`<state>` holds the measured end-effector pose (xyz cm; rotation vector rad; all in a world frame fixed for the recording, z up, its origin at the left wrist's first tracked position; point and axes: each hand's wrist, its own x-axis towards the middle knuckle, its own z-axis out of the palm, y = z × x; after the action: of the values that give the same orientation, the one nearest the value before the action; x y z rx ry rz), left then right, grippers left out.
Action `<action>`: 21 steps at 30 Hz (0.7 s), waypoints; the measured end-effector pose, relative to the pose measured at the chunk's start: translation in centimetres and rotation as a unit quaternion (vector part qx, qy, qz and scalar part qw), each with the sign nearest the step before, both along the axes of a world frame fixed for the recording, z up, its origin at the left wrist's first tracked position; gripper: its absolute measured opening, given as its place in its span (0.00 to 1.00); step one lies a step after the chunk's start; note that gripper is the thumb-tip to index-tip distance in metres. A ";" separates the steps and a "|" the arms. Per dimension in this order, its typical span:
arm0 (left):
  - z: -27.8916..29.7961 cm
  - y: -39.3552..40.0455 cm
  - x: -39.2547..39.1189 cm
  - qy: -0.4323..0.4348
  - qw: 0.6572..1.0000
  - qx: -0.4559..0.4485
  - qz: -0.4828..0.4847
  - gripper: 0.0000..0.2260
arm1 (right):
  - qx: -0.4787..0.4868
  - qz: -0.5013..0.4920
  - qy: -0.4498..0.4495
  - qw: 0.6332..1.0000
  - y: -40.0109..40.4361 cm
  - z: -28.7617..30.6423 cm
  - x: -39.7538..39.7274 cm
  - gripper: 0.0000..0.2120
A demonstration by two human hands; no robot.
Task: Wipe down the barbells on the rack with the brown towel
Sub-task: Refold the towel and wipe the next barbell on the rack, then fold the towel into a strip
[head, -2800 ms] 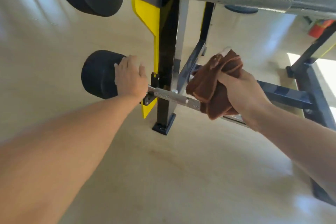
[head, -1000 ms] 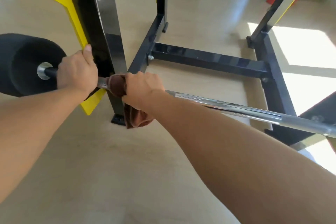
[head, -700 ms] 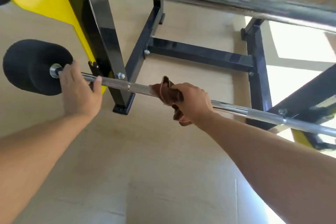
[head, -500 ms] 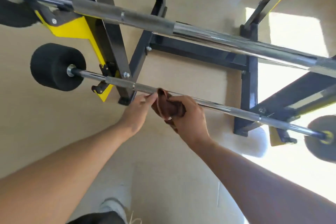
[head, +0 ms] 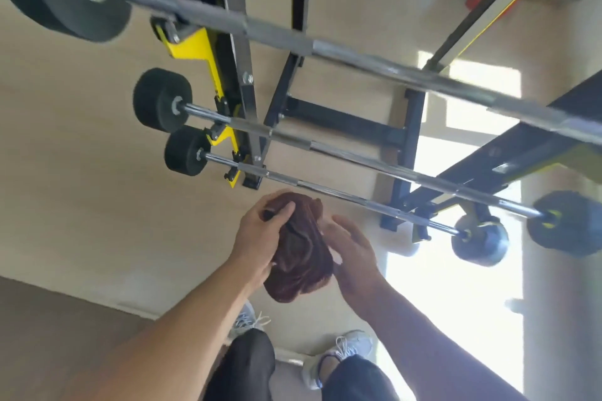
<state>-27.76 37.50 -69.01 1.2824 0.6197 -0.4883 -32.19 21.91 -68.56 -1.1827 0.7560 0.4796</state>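
Three barbells, one towel, perhaps six weights.

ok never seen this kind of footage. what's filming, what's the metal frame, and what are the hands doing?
No robot here. The one picture comes from a wide-angle camera worn on a person's head, looking down, so you see their own arms, legs and shoes.

The black and yellow frame is a rack standing on a pale floor. It carries three barbells, each with dark weights at the ends: a top barbell, a middle barbell and a bottom barbell.

The left hand grips a bunched brown towel, held off the bars. The right hand is beside it with fingers relaxed; whether it touches the towel is unclear.
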 end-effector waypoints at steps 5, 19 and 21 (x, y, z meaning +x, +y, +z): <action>10.8 2.7 -0.8 -0.065 0.995 -0.038 -0.060 0.14 | 0.034 0.066 0.002 0.997 1.6 11.0 0.8 0.15; 25.6 8.9 5.7 -0.275 0.883 0.229 -0.304 0.06 | -0.272 0.103 -0.209 0.934 3.7 27.1 5.2 0.11; 26.5 9.0 6.8 -0.316 0.858 0.267 -0.304 0.04 | -0.291 0.105 -0.207 0.928 3.1 28.4 5.7 0.09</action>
<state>-20.92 46.49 -42.47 2.0636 -0.2599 -0.3702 -26.50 24.99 -40.15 -1.8640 0.4076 0.1610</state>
